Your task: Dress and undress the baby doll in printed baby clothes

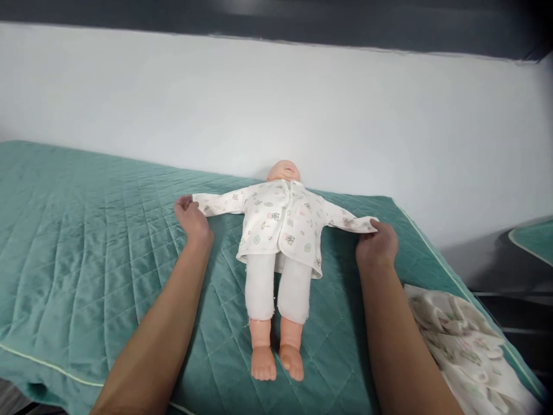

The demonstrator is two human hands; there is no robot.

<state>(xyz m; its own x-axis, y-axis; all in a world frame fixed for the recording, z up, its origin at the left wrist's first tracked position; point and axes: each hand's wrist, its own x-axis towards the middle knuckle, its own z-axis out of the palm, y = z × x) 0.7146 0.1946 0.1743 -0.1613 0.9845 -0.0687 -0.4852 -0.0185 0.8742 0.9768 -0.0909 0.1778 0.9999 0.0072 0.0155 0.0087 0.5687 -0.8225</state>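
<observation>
Green quilted bedding [108,230] spreads beneath a doll [260,334], which lies on its back, head away from the person and bare feet nearest. It wears a white printed shirt [280,222] and white leggings [260,285], its sleeves drawn straight out to either side. At one cuff, left of the doll, the person's left hand [193,219] has its grip clamped on the sleeve end, fingertips and thumb together. Right of the doll, the right hand [377,246] has its grip pinched on the other cuff. Farther right of the doll, past the right forearm, I see a crumpled printed cloth [470,346]. Beyond the doll's head stands a white wall [129,92], a dark band [259,20] running above.
</observation>
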